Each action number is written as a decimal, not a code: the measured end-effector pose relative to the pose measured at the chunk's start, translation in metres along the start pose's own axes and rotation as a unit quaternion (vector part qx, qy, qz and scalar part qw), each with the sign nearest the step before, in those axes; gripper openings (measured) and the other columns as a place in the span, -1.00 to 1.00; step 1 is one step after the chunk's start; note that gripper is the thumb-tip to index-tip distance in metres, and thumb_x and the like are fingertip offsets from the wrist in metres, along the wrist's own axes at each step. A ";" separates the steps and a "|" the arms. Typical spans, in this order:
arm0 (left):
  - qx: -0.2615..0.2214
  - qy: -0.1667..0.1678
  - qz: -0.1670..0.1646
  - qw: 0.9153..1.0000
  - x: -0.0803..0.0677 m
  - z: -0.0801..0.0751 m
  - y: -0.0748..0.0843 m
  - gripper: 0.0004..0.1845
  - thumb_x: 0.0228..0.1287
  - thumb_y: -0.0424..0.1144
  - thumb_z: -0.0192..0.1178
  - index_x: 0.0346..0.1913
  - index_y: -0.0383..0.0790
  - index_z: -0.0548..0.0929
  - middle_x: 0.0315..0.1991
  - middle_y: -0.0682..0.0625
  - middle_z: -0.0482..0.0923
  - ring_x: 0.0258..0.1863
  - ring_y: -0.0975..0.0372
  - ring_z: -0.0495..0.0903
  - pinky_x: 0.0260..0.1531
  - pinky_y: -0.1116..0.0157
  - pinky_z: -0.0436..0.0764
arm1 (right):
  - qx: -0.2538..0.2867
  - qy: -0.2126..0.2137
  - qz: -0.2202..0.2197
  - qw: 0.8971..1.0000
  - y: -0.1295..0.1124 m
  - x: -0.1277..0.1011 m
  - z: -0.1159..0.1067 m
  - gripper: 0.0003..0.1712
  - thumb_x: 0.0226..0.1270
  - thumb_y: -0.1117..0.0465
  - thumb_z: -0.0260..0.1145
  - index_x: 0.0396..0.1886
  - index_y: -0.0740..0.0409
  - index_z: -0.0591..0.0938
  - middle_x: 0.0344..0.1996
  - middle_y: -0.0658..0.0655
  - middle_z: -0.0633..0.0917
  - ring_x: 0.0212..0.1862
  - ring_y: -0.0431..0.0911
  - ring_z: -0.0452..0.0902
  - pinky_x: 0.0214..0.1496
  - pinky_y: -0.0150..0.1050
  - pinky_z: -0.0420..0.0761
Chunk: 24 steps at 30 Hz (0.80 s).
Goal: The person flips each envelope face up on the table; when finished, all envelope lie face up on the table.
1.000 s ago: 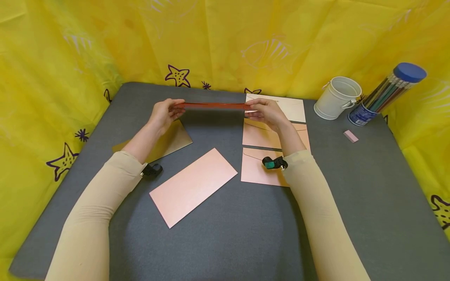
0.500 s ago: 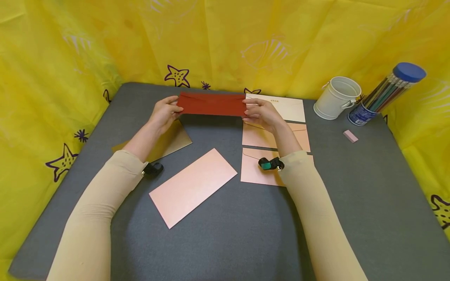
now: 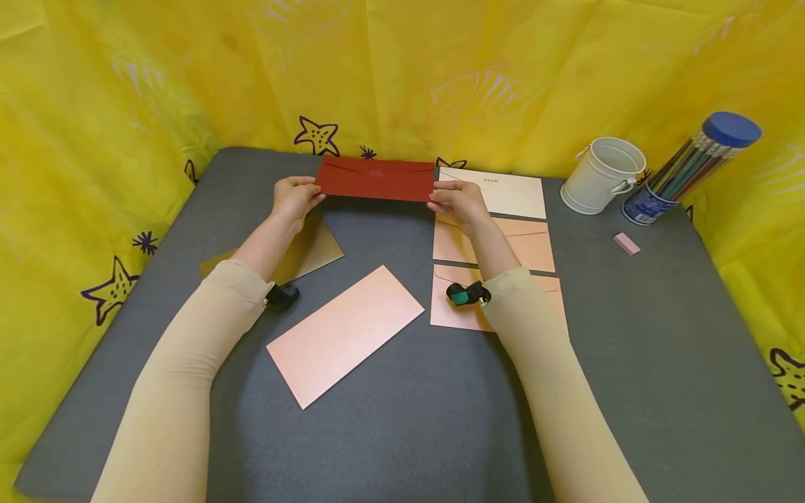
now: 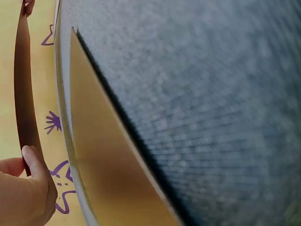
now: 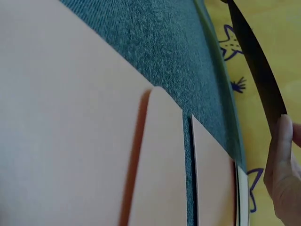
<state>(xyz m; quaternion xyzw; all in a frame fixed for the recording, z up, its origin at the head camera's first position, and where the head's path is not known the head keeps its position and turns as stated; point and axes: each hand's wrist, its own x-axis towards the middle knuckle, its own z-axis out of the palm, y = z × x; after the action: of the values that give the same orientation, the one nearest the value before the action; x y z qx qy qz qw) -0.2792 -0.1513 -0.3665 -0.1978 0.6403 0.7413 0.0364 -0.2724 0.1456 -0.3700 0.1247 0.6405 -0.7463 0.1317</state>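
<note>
A dark red envelope [image 3: 376, 179] is held flap side up over the far middle of the grey mat [image 3: 629, 335]. My left hand [image 3: 294, 198] pinches its left end and my right hand [image 3: 454, 198] pinches its right end. In the left wrist view the red envelope [image 4: 22, 89] shows edge-on, with my thumb [image 4: 36, 165] on it. From the right wrist, the same envelope [image 5: 257, 66] appears as a thin dark strip against my fingers [image 5: 283, 141].
A gold envelope [image 3: 311, 250] lies under my left forearm. A pink envelope [image 3: 344, 332] lies askew at the centre. Two pink envelopes [image 3: 522, 241] and a cream one [image 3: 512, 195] form a column on the right. At the far right stand a white bucket [image 3: 602, 175], a pencil tube [image 3: 692, 166] and an eraser [image 3: 627, 243].
The red envelope was edge-on to the head camera and has turned until its flap side faces up. It has moved slightly toward the far edge, with both hands still holding its ends.
</note>
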 end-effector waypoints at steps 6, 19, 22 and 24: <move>0.044 -0.005 -0.002 0.999 0.004 0.000 0.000 -0.53 0.36 -0.57 -0.03 0.33 -0.50 0.39 -0.10 -0.04 0.34 -0.43 0.36 0.48 -0.24 0.60 0.61 | 0.010 0.023 0.010 1.000 0.001 0.006 0.006 -0.46 0.29 0.54 0.21 0.29 0.35 0.49 -0.20 0.10 0.52 -0.38 -0.16 0.60 -0.28 -0.46 0.70; 0.102 -0.012 -0.013 0.995 0.013 0.003 0.001 -0.51 0.38 -0.56 -0.03 0.36 -0.48 0.38 0.37 -0.27 0.29 -0.35 0.38 0.50 -0.16 0.61 0.59 | 0.036 0.055 0.037 0.997 0.005 0.014 0.008 -0.47 0.31 0.56 0.18 0.30 0.35 0.50 -0.09 0.12 0.56 -0.35 -0.16 0.60 0.12 -0.30 0.67; 0.106 -0.010 -0.020 0.994 0.014 0.004 0.002 -0.50 0.38 -0.56 -0.03 0.38 -0.46 0.37 0.44 -0.27 0.24 -0.32 0.37 0.51 -0.04 0.58 0.59 | 0.045 0.059 0.043 0.996 0.006 0.015 0.009 -0.47 0.31 0.56 0.19 0.29 0.35 0.51 -0.04 0.17 0.57 -0.25 -0.12 0.61 0.26 -0.24 0.60; 0.111 -0.014 -0.022 0.994 0.016 0.004 0.003 -0.49 0.38 -0.55 -0.03 0.39 -0.46 0.35 0.46 -0.25 0.21 -0.28 0.35 0.52 0.10 0.51 0.58 | 0.046 0.061 0.046 0.996 0.006 0.015 0.009 -0.48 0.31 0.55 0.20 0.29 0.34 0.51 -0.03 0.17 0.58 -0.17 -0.10 0.62 0.26 -0.24 0.59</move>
<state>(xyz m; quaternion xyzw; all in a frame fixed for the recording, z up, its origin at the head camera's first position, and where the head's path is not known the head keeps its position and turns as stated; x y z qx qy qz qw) -0.2959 -0.1509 -0.3689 -0.1964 0.7133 0.6676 0.0835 -0.2848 0.1351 -0.3796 0.2051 0.6060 -0.7590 0.1207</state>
